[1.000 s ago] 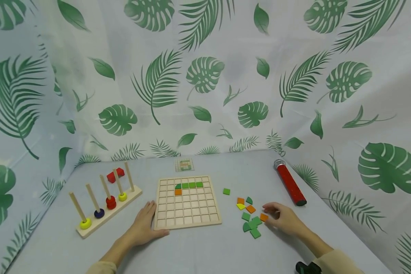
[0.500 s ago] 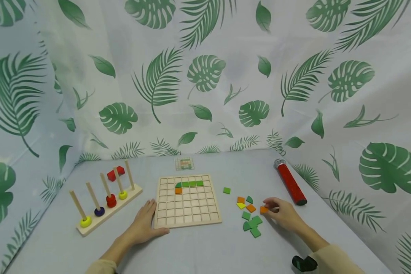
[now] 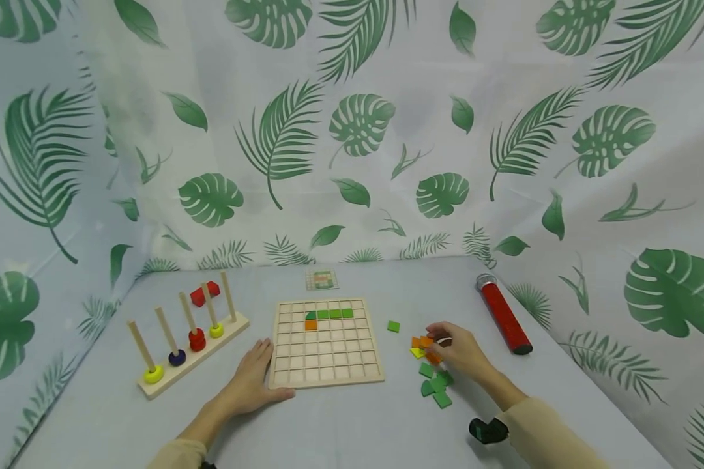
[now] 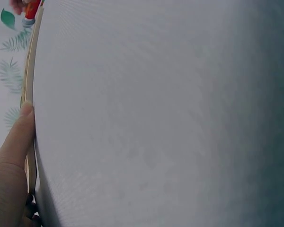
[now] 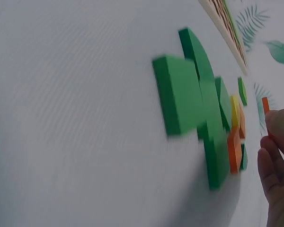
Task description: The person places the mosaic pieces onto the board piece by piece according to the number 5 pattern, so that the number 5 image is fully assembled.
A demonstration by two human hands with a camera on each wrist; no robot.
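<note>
R hand (image 3: 459,352) pinches orange tile (image 3: 426,341), right of ctr, near loose tiles (image 3: 442,399): small grip may slip, or it bumps those. L hand (image 3: 248,381), fingers extended, touches board (image 3: 327,361), lower ctr; a nudge cd shift set tiles (image 3: 335,314).

The tile (image 5: 266,105) I hold is orange; the loose tiles (image 5: 184,97) are green, orange and one yellow. My board (image 3: 327,357) is grid-lined pale wood, its pieces (image 3: 335,313) green and orange. My sleeves (image 3: 548,435) are beige, the tube (image 3: 504,317) red, and green leaves (image 3: 362,122) pattern the white curtain (image 3: 392,195).
</note>
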